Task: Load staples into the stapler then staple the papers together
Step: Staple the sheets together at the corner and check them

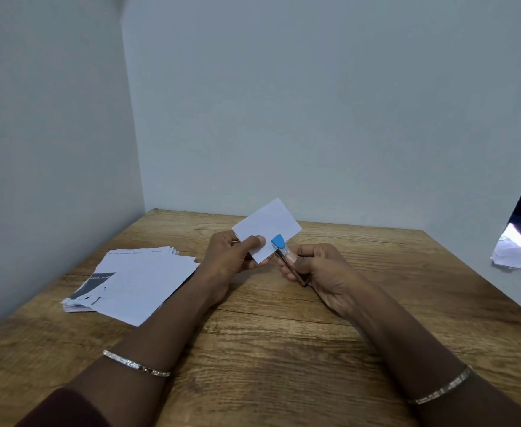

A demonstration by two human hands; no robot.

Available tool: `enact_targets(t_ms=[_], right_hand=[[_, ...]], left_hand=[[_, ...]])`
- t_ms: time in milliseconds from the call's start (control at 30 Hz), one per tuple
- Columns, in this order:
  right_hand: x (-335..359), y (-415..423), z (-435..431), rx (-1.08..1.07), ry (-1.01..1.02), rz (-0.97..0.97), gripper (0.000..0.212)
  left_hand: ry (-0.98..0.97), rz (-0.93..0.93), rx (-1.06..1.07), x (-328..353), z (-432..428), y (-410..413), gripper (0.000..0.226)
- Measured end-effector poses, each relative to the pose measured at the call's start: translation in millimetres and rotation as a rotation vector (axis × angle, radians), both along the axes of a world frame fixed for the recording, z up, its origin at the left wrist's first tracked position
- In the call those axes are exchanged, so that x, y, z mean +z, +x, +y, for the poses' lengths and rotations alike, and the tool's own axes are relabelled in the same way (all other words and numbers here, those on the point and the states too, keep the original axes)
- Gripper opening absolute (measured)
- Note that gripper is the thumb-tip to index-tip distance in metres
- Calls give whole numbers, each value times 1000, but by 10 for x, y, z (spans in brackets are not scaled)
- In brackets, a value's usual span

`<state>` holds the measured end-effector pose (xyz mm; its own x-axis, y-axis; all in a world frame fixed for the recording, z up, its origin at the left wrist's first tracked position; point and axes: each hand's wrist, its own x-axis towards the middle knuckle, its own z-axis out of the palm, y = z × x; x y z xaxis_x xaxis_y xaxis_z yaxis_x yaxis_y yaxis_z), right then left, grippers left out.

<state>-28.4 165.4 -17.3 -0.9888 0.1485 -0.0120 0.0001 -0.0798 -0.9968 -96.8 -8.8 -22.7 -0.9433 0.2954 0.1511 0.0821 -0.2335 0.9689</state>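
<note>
My left hand (234, 257) pinches a small white stack of papers (267, 226) by its lower left corner, thumb on top, holding it tilted above the table. My right hand (317, 272) grips a small stapler (285, 254) with a blue tip and a dark metal body. The stapler's blue tip sits over the lower right edge of the papers. Both hands hover above the middle of the wooden table (284, 349).
A fanned pile of white sheets (133, 282), some with dark print, lies on the table at the left. Walls close in behind and to the left. Crumpled white paper (514, 254) and dark cloth show at the right edge.
</note>
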Motion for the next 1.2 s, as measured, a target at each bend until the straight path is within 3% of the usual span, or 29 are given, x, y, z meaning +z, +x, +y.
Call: enact_targets(t_ms=[133,333,600,1200], right_hand=[[32,-5,-60,-89,22,-31,11],[20,-41,-145,-176,14,-63,17],[18,-33,6,9,-45,-57,14],[20,-25,31,-29,-88,-20,13]], left_hand=[[20,-7,-18,-5,13,10,20],[13,-7,-26,-38,12,-25,16],[23,-25,12,-30,14,-54,14],[96,-49,19,-19,34,-57,16]])
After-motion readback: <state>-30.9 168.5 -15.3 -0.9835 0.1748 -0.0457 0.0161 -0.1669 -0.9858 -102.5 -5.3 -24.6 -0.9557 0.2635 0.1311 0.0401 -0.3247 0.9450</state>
